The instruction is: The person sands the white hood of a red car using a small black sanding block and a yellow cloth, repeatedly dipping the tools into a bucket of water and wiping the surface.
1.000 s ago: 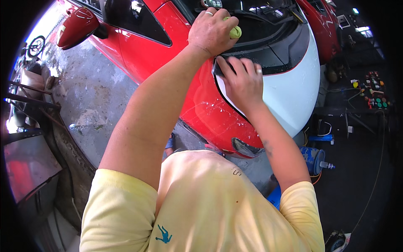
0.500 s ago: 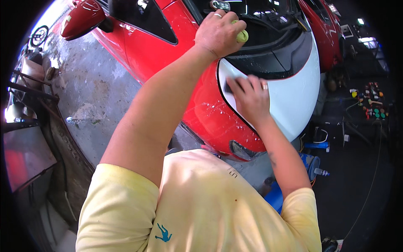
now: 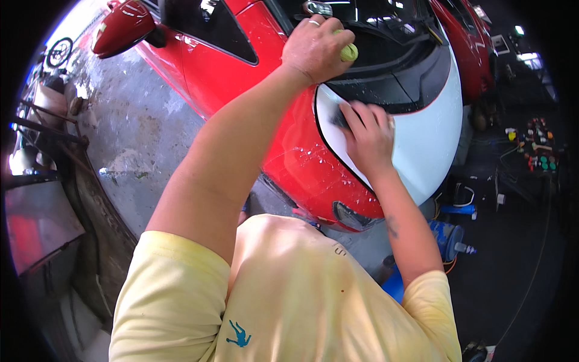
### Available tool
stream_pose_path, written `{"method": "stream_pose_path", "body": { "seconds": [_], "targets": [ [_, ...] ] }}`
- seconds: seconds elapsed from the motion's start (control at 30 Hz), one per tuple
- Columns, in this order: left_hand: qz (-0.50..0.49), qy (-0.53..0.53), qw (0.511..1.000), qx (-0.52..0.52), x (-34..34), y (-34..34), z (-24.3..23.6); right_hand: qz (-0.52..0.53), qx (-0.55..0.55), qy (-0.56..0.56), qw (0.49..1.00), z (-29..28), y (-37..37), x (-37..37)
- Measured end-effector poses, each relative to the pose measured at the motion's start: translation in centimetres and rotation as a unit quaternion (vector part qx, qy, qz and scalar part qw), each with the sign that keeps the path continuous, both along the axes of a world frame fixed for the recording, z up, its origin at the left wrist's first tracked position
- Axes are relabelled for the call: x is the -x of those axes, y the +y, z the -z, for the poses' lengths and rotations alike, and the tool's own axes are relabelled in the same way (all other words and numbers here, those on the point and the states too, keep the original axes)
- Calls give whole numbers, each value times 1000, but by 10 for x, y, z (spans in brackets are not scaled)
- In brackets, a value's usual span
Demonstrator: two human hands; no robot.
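Observation:
A red car (image 3: 211, 72) with a white hood (image 3: 425, 148) stands in front of me. My left hand (image 3: 315, 49) is closed round a bunched yellow-green cloth (image 3: 348, 52) and rests near the base of the windshield. Lower and to the right, my right hand (image 3: 369, 136) presses a small dark block (image 3: 339, 119) against the white hood, close to its dark-edged seam with the red fender (image 3: 295, 154). Motion blurs the block and fingertips, so its exact kind cannot be made out. White specks dot the fender beside the seam.
A red side mirror (image 3: 125, 29) juts out at upper left. Another red car (image 3: 467, 48) stands close on the far right side. Small coloured items (image 3: 540, 145) lie at right, and a blue container (image 3: 446, 238) sits beside my right arm. Grey wet floor (image 3: 142, 114) runs along the left.
My right hand has slid slightly right with the dark block across the white hood. My left hand stays in nearly the same place with the cloth.

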State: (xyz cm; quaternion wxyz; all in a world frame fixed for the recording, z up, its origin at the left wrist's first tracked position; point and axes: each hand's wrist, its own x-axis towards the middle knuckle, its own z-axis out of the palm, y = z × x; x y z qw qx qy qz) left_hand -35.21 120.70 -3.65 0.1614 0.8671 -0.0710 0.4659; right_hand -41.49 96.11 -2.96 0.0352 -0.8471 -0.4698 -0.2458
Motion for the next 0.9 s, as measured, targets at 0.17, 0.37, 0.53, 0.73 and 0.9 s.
{"method": "stream_pose_path", "body": {
  "seconds": [0.17,0.37,0.53,0.73,0.9],
  "targets": [
    [-16,-6,1000,-7,-5,-10,1,-6,24,-1,1000,4,-19,-1],
    [-13,-9,1000,-5,0,-2,-1,20,1,21,1000,6,-26,5],
    [-12,6,1000,1,1,-10,-4,17,-10,9,1000,27,-37,7],
    [-34,24,999,0,4,-5,0,23,9,13,1000,41,-49,28],
    [58,55,996,30,9,-10,-17,21,0,5,1000,50,-78,33]
  ]
}}
